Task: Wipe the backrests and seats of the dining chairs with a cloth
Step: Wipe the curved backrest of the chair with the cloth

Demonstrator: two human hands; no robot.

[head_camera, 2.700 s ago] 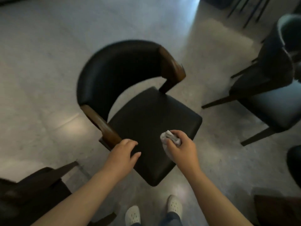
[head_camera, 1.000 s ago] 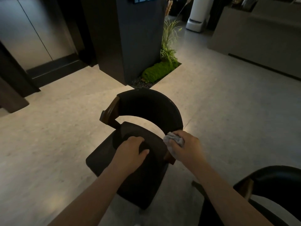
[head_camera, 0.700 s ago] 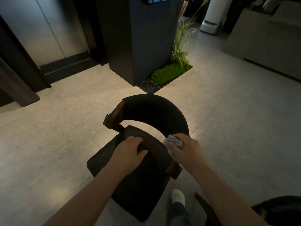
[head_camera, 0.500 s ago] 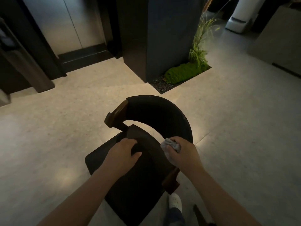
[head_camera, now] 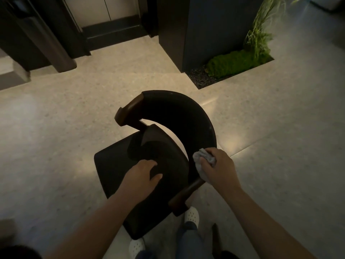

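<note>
Clenched in my right hand [head_camera: 218, 168] is the crumpled grey cloth [head_camera: 202, 158], fingers curled round it, held up against the near end of the curved black backrest [head_camera: 183, 116], just above a brown wooden arm tip [head_camera: 186, 195]. My left hand [head_camera: 142, 174] grasps nothing. It rests palm down on the black seat [head_camera: 112, 169], fingers loosely bent, thumb spread to the right.

Below my forearms are my white perforated shoes [head_camera: 191, 214], one just beside the near wooden tip, and my blue trousers [head_camera: 188, 238]. The dining chair [head_camera: 145, 146] stands on a pale speckled floor [head_camera: 56, 128]. Its backrest arcs from my right hand round the far side to a second wooden tip [head_camera: 128, 113] on the left.

Beyond the chair, a recess in the floor holds dark gravel, green moss [head_camera: 233, 62] and tall grass, right beside a dark column [head_camera: 205, 25]. Farthest off, up at the left, stand pale doors [head_camera: 104, 8] in dark frames.
</note>
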